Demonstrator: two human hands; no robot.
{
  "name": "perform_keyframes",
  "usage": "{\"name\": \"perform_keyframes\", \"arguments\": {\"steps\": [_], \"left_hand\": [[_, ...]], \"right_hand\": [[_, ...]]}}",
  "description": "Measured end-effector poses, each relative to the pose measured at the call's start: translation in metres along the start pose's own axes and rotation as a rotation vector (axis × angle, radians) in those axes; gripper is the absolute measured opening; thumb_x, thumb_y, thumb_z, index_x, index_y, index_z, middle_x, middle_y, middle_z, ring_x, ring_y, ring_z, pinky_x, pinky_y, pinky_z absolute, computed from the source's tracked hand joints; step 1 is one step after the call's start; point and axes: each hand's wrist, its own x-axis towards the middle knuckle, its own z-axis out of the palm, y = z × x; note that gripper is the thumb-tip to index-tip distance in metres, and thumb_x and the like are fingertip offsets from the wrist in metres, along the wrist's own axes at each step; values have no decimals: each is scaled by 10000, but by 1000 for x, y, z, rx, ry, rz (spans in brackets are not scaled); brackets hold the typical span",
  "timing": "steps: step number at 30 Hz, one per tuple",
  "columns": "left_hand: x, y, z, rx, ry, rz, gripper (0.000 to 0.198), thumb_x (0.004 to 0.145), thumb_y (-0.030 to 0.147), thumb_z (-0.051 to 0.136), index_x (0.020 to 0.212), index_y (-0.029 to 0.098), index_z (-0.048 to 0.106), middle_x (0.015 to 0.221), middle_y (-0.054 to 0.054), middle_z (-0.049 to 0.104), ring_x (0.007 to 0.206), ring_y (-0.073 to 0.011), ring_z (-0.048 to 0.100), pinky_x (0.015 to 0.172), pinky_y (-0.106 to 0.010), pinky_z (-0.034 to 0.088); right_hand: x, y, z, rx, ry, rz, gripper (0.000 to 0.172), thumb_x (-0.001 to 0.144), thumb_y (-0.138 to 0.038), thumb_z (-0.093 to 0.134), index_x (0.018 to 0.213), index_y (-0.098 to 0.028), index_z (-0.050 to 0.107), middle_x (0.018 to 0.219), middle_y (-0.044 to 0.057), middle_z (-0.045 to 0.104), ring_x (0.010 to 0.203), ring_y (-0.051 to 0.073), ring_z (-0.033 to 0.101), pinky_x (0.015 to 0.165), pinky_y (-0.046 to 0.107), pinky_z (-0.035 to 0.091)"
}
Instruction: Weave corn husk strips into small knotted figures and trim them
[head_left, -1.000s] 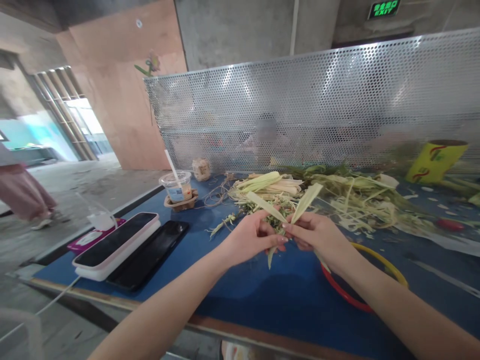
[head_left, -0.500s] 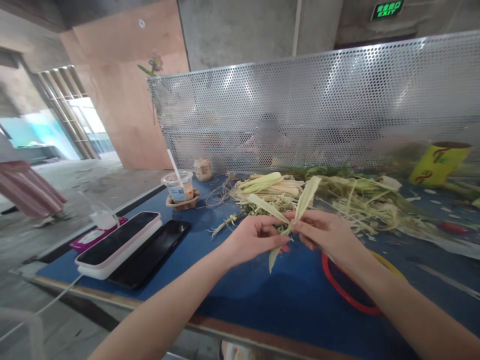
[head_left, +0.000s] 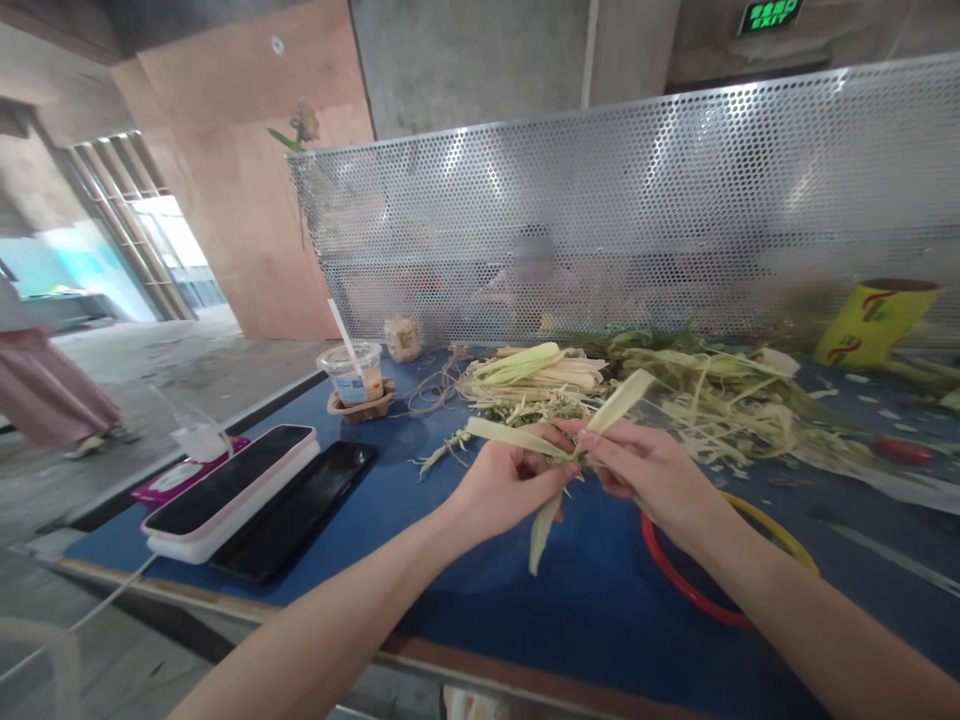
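Observation:
Both my hands meet above the blue table (head_left: 525, 600), pinching pale green leaf strips (head_left: 504, 436) that cross between them. My left hand (head_left: 501, 484) is closed on the strips, one end pointing left and another hanging down. My right hand (head_left: 646, 474) is closed on a strip that sticks up to the right. Behind my hands lies a pile of husks and leaf strips (head_left: 660, 385).
A red and yellow ring (head_left: 679, 585) lies under my right forearm. Two phones (head_left: 247, 490) rest at the table's left, with a plastic cup with a straw (head_left: 352, 375) behind. A perforated metal screen (head_left: 637, 200) backs the table. A yellow cup (head_left: 874, 320) stands far right.
The strip in my left hand has swung down to point left and lies flatter. The hanging end now reaches lower. My hands stay together in about the same place.

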Motion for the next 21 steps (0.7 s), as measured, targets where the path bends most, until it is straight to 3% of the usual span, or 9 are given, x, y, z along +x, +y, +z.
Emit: {"name": "perform_keyframes", "arguments": {"steps": [3,9,13,16,21], "left_hand": [[-1,-1,1,-22,-70,19,323,765,409,522,906,121,566,450,28,544,339,-71,480,354,-155,364],[0,0,1,-36,-109,-17,314,779,417,496,878,128,568,444,33,534,344,-81,497,354,-162,390],[-1,4,1,-53,-120,-61,316,767,388,522,941,135,597,458,25,555,378,-99,537,380,-180,434],[-2,6,-1,-48,-77,-35,314,758,367,539,947,130,623,472,6,584,408,-112,560,427,-203,467],[0,1,-8,70,-11,23,268,716,365,588,860,147,646,538,-11,615,467,-142,597,465,-220,476]], "right_hand": [[0,-1,0,-7,-14,-7,314,695,-436,602,883,-205,702,870,51,512,477,43,357,370,204,232],[-1,1,0,18,-25,29,285,713,-442,584,844,-222,709,919,52,512,464,33,371,366,199,230],[-1,3,-1,-1,31,-13,272,716,-440,581,743,-204,713,1007,61,526,513,62,450,387,211,305],[1,3,-4,-96,29,-68,303,744,-451,540,839,-214,703,927,64,559,509,77,458,381,211,323],[6,1,-12,-258,-145,-127,288,712,-372,598,943,-209,653,722,33,611,558,127,527,495,246,433]]}}
